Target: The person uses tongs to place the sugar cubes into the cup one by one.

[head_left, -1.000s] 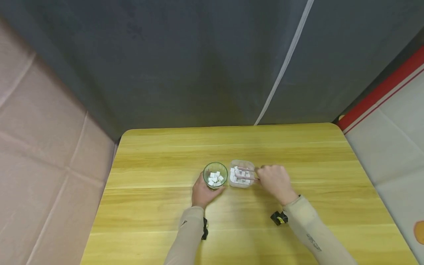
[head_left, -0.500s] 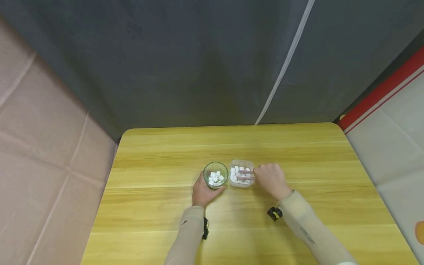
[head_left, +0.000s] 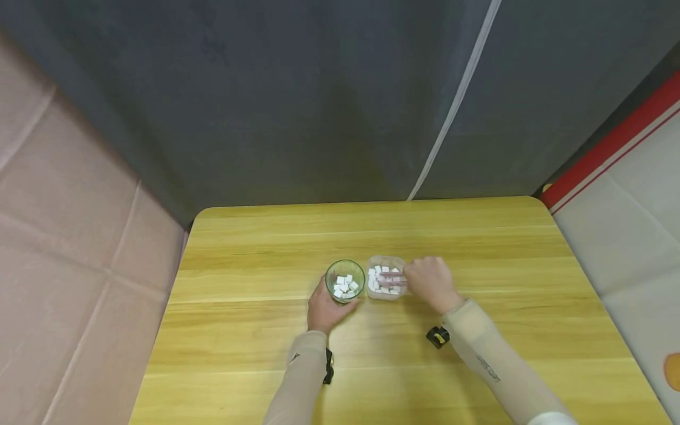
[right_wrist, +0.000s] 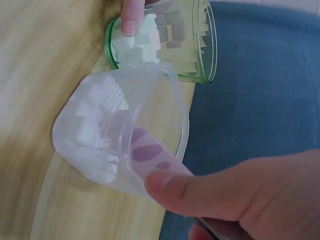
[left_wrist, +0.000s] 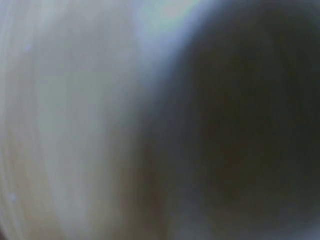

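My left hand (head_left: 325, 310) grips the side of a green-tinted glass (right_wrist: 186, 55) that stands upright on the table. Several white cubes (head_left: 346, 287) lie in the bottom of it. Just right of the glass is a clear plastic box (right_wrist: 67, 132) holding more white cubes (head_left: 376, 282). My right hand (head_left: 431, 283) pinches pink tongs (right_wrist: 156, 150) with the thumb on top. The tongs reach over the rim into the box, their tips among the cubes; whether a cube sits between them cannot be made out. The left wrist view is too blurred to read.
A wood-grain table (head_left: 255, 254) lies beneath everything. Behind its far edge hangs a dark grey curtain (head_left: 297, 118). A pinkish padded wall (head_left: 79, 236) rises at the left, a pale one (head_left: 627, 218) at the right.
My right hand has shifted a little left and away from me, and the two arms of the tongs look closer together. The left hand and the glass have stayed put.
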`<state>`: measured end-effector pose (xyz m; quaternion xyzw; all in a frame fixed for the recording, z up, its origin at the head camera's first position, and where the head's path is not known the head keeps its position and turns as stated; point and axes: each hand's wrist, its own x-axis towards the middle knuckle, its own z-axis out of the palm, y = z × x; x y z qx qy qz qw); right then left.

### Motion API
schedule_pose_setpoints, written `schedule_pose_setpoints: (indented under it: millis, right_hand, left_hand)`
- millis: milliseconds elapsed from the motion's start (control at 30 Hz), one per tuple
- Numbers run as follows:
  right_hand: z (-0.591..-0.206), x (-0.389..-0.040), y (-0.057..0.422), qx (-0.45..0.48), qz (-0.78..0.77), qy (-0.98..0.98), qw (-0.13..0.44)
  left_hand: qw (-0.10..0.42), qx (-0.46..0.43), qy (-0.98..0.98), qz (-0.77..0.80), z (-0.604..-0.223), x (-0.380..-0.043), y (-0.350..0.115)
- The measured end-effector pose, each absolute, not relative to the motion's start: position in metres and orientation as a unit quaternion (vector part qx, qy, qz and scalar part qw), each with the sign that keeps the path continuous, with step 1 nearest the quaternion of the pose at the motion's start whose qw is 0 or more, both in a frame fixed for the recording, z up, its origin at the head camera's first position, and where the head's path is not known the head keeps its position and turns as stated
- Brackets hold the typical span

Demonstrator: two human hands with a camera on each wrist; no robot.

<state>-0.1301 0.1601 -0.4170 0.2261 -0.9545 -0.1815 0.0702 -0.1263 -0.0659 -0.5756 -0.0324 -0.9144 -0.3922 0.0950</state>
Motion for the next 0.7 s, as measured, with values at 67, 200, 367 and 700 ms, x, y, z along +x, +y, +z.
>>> schedule_pose_setpoints:
  millis: [67,200,367,700]
  right_hand:
    - [-0.419,-0.130,0.162,0.227,-0.177,-0.955,0.070]
    - [-0.422,-0.129,0.167,0.227,-0.162,-0.958,0.067]
    - [-0.419,-0.125,0.172,0.218,-0.136,-0.964,0.067]
    - [-0.380,-0.114,0.167,0.238,-0.070,-0.953,0.175]
  left_hand:
    - [0.094,-0.031,-0.914,-0.392,-0.575,-0.126,-0.066]
    - [0.092,-0.031,-0.914,-0.393,-0.574,-0.125,-0.065]
    - [0.083,-0.030,-0.914,-0.395,-0.572,-0.125,-0.065]
    - [0.097,-0.032,-0.915,-0.391,-0.578,-0.128,-0.067]
